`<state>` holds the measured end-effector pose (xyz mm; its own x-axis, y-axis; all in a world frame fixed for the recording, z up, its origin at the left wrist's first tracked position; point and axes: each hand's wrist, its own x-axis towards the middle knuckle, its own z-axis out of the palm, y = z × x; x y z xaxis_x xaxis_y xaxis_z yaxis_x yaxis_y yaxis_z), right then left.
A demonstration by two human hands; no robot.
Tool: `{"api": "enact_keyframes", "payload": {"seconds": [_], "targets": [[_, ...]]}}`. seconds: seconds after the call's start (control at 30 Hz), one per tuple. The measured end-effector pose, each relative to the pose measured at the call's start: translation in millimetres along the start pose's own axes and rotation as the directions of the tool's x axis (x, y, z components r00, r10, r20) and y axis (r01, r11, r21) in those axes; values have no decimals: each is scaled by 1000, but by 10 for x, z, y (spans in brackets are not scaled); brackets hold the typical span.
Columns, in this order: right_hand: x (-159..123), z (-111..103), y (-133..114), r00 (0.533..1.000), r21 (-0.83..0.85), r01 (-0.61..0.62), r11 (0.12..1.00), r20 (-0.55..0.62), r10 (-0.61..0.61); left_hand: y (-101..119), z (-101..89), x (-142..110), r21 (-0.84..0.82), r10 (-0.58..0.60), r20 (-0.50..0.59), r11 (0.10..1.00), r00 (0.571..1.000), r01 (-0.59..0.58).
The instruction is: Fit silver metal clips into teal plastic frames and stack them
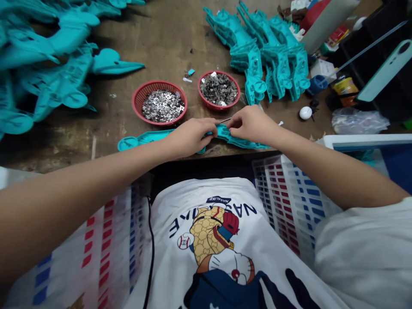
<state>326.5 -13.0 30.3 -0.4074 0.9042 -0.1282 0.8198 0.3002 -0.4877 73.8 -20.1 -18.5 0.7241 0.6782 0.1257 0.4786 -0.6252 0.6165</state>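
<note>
A long turquoise plastic part (pixel 151 136) lies along the front edge of the table, its hollow, ribbed side up. My left hand (pixel 193 135) is closed around its middle, thumb on the near side. Over the right half of the same part, my right hand (pixel 252 124) has its fingertips pinched together against the plastic; what is between them is hidden. A thin metal rod (pixel 225 120) spans the small gap between the hands, and I cannot tell which one holds it. Just behind are two red baskets, the left one (pixel 137 103) and the right one (pixel 236 96), filled with small metal pieces.
Similar turquoise parts are heaped at the left (pixel 64 38), and more stand in a row at the back right (pixel 247 51). A phone (pixel 384 71), a white ball-like object (pixel 305 113) and a plastic bag (pixel 358 121) lie right. White crates (pixel 289 189) flank my lap.
</note>
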Motion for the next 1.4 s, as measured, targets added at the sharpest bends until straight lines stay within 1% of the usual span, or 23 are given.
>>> {"api": "enact_keyframes", "payload": {"seconds": [0.1,0.17,0.2,0.27,0.33,0.4,0.47,0.53,0.57,0.6,0.67,0.77,0.83,0.9,0.97,1.03,1.1,1.17,1.2,1.23,1.3,1.33,1.4], "targets": [[5,47,14,1000,-41,-6,999,-30,5,-26,-4,-10,-34,-23,-19,999,1000,23],[11,64,49,1000,-58,8,998,-17,-9,-44,-5,-13,-64,-31,-43,998,999,28],[11,64,68,1000,-64,28,998,2,-28,-48,-6,-11,-79,-30,-73,997,997,24],[4,43,94,995,-59,95,994,22,-94,-38,-5,-1,-115,-35,-173,993,984,15],[-13,5,89,982,-7,184,983,-35,-184,6,1,18,-199,-79,-278,980,957,23],[-35,-31,50,953,99,278,955,-153,-262,81,14,39,-373,-189,-330,926,925,56],[-55,-46,-7,921,219,357,908,-243,-304,169,30,55,-579,-312,-338,813,888,65],[-67,-30,-57,907,309,396,864,-279,-316,251,43,60,-723,-393,-346,691,852,25],[-69,-14,-74,905,338,402,851,-287,-314,285,46,60,-759,-416,-354,651,838,3],[-69,6,-84,904,356,405,842,-291,-312,314,46,58,-777,-431,-361,630,827,-11],[-62,45,-83,898,361,417,834,-307,-316,355,37,52,-781,-450,-370,625,813,-9],[-44,77,-57,865,286,475,832,-324,-382,373,15,50,-766,-455,-389,643,801,-7],[-39,75,-45,828,195,525,828,-340,-445,363,5,56,-740,-438,-411,672,800,-12],[-45,54,-49,793,101,566,818,-340,-506,341,5,62,-690,-402,-438,724,804,-13],[-57,13,-61,778,29,583,812,-309,-547,314,17,64,-631,-361,-451,776,816,-6],[-57,-47,-60,796,-10,565,825,-255,-549,282,41,57,-561,-313,-448,828,838,9],[-26,-110,-18,841,-17,507,862,-208,-499,243,73,42,-422,-240,-439,906,866,37],[48,-156,75,888,-5,437,899,-157,-433,196,109,20,-176,-131,-377,982,917,68],[99,-166,138,904,5,413,911,-126,-409,169,127,9,-33,-80,-314,997,946,73],[156,-166,205,912,18,403,915,-85,-401,142,143,-3,96,-46,-236,993,971,70],[272,-133,336,907,53,421,906,8,-422,92,173,-21,261,-27,-99,964,995,52],[324,-103,390,894,75,442,894,46,-446,72,184,-27,298,-32,-61,953,998,49],[405,-27,466,858,117,494,862,94,-505,45,199,-31,324,-43,-33,945,999,52]]}}
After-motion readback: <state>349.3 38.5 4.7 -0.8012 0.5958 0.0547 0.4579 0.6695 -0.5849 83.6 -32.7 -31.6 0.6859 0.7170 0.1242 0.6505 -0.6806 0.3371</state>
